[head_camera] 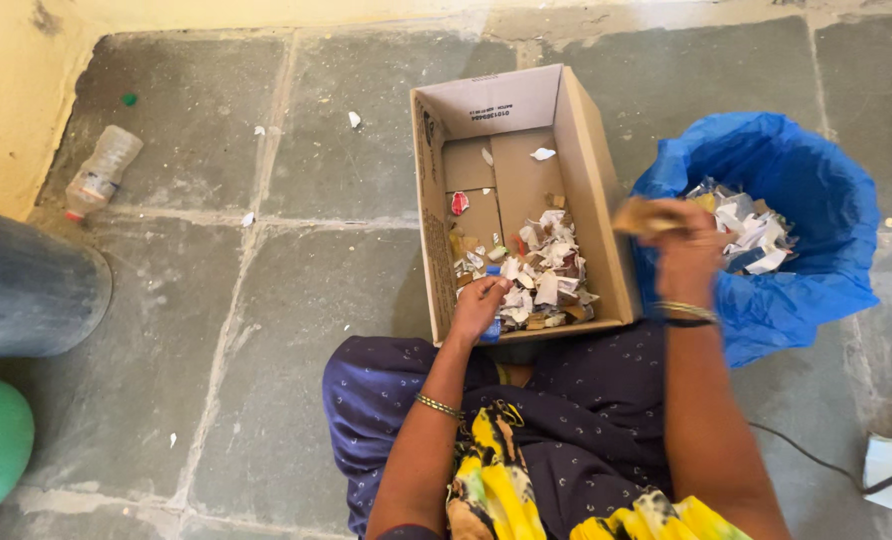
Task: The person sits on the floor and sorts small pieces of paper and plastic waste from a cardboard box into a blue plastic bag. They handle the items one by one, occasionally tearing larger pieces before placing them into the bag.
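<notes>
Head view: grey stone-tile floor meets yellow wall.

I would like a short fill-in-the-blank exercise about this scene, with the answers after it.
1. The left hand reaches into the cardboard ____, among paper scraps.
2. The right hand holds a brownish scrap beside a bag of ____ colour.
3. An empty plastic ____ lies on the stone floor near the yellow wall.

Answers: box; blue; bottle

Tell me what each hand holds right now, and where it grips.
Right hand pinches a brownish scrap by its near end. Left hand rests among paper scraps; its hold cannot be told.
</notes>
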